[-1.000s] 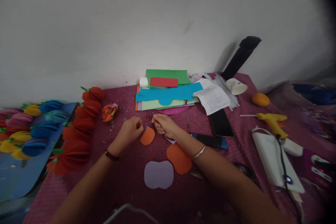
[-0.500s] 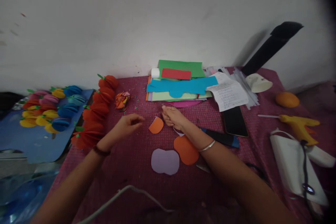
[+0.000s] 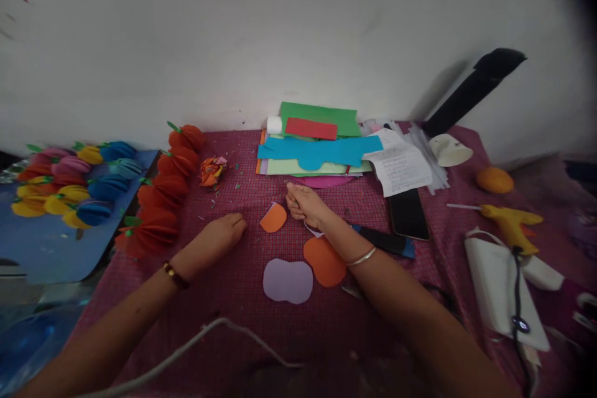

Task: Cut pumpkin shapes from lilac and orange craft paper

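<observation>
My right hand is closed in a pinch over the table's middle. What its fingertips hold is too small to make out. Just left of it lies a small folded orange paper piece with a pale edge. My left hand rests low over the cloth, fingers curled together and pointing at that piece; anything inside it is hidden. Below my right wrist sits an orange paper cutout, partly covered by the forearm. Nearer to me a lilac double-lobed cutout lies flat.
Red paper pumpkins line the left side, beside a heap of scraps. Coloured sheets are stacked at the back. A phone, a yellow glue gun and a white power strip lie right. A white cord crosses the front.
My left hand has turned palm-down and lowered towards the cloth, its thumb and fingers closing together. My right hand keeps its pinch in nearly the same place. The view has shifted slightly.
</observation>
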A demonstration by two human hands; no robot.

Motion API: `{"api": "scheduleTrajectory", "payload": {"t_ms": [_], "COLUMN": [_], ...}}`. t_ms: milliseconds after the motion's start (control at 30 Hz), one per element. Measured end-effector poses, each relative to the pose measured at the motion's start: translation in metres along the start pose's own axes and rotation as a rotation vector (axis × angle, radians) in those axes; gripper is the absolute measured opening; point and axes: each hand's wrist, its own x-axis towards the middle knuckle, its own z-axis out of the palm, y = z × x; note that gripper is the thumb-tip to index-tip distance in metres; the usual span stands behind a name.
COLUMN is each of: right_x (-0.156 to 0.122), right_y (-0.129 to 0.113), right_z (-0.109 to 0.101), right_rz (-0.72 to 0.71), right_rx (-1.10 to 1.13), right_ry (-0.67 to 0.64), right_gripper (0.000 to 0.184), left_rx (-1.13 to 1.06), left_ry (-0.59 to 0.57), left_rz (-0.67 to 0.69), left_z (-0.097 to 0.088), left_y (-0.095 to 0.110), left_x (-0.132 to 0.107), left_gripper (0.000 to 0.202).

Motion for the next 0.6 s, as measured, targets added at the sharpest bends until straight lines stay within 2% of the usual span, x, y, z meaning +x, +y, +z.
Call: {"api": "scheduleTrajectory", "payload": {"t_ms": [67,133,200,267,367,467,533,600], "right_x": [0.0,0.001,0.001,0.001,0.0,0.001,0.003,0.006], "right_y": [0.0,-0.001,-0.001,-0.002,-0.003,-0.002,-0.001,0.0], "right_z": [0.0,-0.001,-0.001,-0.002,-0.002,-0.003,-0.005,-0.008], "right_rz": [0.002,0.006,0.019,0.038,0.077,0.102,0.096,0.073], "right_rx": [0.004,0.016,0.025,0.036,0.082,0.134,0.167,0.205], "right_ry": [-0.015,-0.038,-0.052,-0.051,-0.026,0.034,0.06,0.038], "right_gripper": [0.051,0.049,0.047,0.044,0.048,0.054,0.057,0.056], "left_rx": [-0.068,-0.172,-0.288,-0.402,-0.567,-0.642,-0.596,-0.545], "left_ry": [0.047,0.157,0.304,0.397,0.413,0.34,0.304,0.309], "left_rz": [-0.048,-0.107,-0.16,-0.18,-0.187,-0.202,-0.168,-0.131], "left_z": [0.001,-0.004,-0.015,-0.026,-0.036,-0.036,-0.037,-0.044], "left_y": [-0.007,-0.013,-0.012,-0.002,0.021,0.042,0.047,0.046], "left_x": [-0.001,0.005,0.022,0.048,0.096,0.133,0.143,0.141], "left_gripper": [0.018,0.015,0.011,0.01,0.01,0.013,0.019,0.025]}}
